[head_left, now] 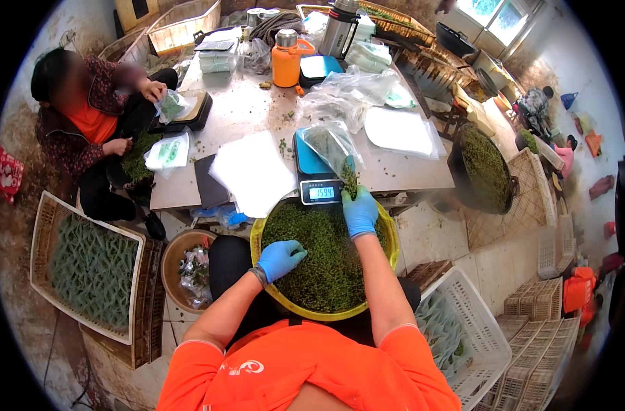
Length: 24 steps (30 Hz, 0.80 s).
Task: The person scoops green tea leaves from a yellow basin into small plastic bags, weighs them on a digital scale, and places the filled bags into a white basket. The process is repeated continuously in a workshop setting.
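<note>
My right hand (361, 211), in a blue glove, grips a small bunch of green sprigs (351, 179) at the mouth of a clear plastic bag (329, 142). The bag lies on a digital scale (319, 192) with a blue top and a lit display. My left hand (280, 260), also gloved in blue, hovers over the left part of a yellow basin (257, 240) with its fingers curled in; whether they hold anything is hidden. Small green berry-like bits (319, 264) fill the basin. White sheets (254, 171) lie left of the scale.
Across the table (237, 109), a person (86, 123) handles another bag beside a second scale. An orange flask (286, 61) and a steel flask (339, 31) stand at the back. Crates of filled bags (93, 270) (456, 329) flank me. A dark tub (482, 168) of greens stands right.
</note>
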Motion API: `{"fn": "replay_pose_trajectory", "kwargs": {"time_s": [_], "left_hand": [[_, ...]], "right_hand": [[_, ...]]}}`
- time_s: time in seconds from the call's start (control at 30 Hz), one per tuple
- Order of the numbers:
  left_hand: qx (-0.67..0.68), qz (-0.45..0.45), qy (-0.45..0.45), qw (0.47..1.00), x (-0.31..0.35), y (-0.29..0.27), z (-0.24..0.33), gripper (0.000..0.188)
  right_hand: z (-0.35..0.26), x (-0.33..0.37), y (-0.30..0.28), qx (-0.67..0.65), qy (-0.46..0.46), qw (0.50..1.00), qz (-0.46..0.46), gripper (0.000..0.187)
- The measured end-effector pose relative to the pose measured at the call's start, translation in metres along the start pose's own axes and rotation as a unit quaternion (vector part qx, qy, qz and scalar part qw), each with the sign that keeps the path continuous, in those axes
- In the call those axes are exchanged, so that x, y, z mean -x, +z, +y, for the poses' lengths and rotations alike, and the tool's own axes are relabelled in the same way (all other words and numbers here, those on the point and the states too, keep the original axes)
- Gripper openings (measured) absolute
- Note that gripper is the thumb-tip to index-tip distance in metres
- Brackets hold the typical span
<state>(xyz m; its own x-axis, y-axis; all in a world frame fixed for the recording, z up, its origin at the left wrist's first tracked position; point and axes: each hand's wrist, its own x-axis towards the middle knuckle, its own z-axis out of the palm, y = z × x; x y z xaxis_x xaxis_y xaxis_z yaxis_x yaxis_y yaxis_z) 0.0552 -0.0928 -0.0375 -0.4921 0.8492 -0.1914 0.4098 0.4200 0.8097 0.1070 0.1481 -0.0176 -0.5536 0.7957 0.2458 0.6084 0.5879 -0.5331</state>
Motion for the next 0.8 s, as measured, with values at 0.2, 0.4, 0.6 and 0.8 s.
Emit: {"fn": "replay_pose_trajectory", "kwargs": {"time_s": [0.2,0.4,0.6,0.8], "left_hand": [[-0.002,0.016,0.009,1.000,0.003,0.002,-0.006,0.026],[0.004,0.003,0.000,1.000,0.003,-0.001,0.000,0.026],[-0.186,-0.064,0.062,0.978,0.013,-0.013,0.040,0.042],[-0.248,-0.124,0.190,0.942,-0.014,-0.036,0.097,0.035]], "right_hand": [[-0.034,-0.017,-0.037,0.039,-0.049,0.997,-0.043,0.027],[-0.062,-0.053,-0.040,0.128,-0.100,0.985,-0.055,0.023],[-0.047,-0.043,-0.032,0.165,-0.162,0.973,-0.004,0.021],[-0.042,-0.059,-0.016,0.148,-0.190,0.968,-0.066,0.022]]}}
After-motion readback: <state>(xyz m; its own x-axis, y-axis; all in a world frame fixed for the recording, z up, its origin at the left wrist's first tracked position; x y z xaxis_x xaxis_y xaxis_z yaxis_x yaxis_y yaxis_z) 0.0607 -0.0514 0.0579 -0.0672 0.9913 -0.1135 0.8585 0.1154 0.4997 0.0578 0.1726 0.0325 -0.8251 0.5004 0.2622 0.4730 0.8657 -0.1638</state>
